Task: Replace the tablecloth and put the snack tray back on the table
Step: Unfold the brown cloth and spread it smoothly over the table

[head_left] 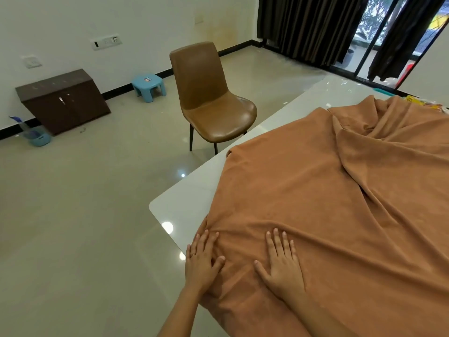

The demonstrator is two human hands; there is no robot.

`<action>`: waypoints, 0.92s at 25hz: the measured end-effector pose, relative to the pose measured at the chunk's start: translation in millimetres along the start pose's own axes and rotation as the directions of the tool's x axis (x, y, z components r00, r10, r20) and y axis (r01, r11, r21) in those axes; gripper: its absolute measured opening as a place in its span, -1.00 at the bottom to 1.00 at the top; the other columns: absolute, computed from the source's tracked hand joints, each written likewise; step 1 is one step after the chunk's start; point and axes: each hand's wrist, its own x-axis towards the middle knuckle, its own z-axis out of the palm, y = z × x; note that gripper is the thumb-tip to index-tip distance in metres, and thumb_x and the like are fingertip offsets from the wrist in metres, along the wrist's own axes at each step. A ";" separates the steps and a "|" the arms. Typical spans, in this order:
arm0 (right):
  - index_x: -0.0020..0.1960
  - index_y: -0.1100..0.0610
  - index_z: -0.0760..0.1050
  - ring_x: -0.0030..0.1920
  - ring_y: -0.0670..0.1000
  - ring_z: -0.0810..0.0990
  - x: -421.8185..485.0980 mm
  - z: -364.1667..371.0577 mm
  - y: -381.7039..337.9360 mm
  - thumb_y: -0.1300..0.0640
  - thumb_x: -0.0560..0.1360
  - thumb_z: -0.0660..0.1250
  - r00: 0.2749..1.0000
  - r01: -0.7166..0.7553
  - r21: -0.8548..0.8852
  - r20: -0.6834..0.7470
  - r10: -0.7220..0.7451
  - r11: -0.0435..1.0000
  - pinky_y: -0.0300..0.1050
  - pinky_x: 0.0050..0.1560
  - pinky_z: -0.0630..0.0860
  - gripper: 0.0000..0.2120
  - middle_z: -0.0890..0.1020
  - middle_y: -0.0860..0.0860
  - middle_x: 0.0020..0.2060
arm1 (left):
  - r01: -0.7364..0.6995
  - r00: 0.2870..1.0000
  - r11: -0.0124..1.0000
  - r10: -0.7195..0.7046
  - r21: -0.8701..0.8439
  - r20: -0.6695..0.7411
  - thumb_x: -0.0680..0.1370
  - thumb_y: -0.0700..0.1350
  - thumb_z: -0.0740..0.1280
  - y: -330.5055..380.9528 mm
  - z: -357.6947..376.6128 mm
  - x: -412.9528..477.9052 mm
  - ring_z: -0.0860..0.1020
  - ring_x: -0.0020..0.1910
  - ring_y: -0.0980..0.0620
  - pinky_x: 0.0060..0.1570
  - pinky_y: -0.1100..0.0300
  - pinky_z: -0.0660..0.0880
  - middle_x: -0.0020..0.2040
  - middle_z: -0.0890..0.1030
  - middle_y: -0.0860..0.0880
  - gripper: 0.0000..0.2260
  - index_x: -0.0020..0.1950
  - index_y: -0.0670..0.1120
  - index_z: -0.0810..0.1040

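The left hand (202, 260) and right hand (283, 262) press flat, fingers straight, on the brown tablecloth (315, 203) at the near edge of the white tabletop (192, 190), so spreading the new cloth seems the step in hand. The cloth lies bunched at the far right and leaves the left strip bare. Next it needs pulling left and smoothing.

**Room surroundings, beyond the work area**

Brown leather-look chair (209, 98) on thin dark legs, standing on glossy beige floor tiles (73, 203). Against the white wall: a low dark-brown cabinet (63, 100), a small light-blue plastic stool (149, 85) to its right, and a pale-blue bucket (38, 137) holding a brush to its left. Switch plate (107, 41) above. Dark curtains (303, 27) partly drawn over a glass sliding door (364, 42).
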 end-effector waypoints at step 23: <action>0.46 0.15 0.31 0.51 0.07 0.08 1.4 -12.7 -15.4 -0.30 0.40 0.15 0.996 -0.086 0.034 0.009 0.086 0.996 0.03 0.46 0.00 -0.23 0.30 0.11 0.46 | 0.580 0.417 0.418 -0.889 -0.699 -0.186 0.51 -0.09 0.32 -60.5 -128.1 112.3 0.43 0.20 -0.29 0.17 -0.13 0.37 0.25 0.45 -0.29 -0.68 0.20 -0.20 0.43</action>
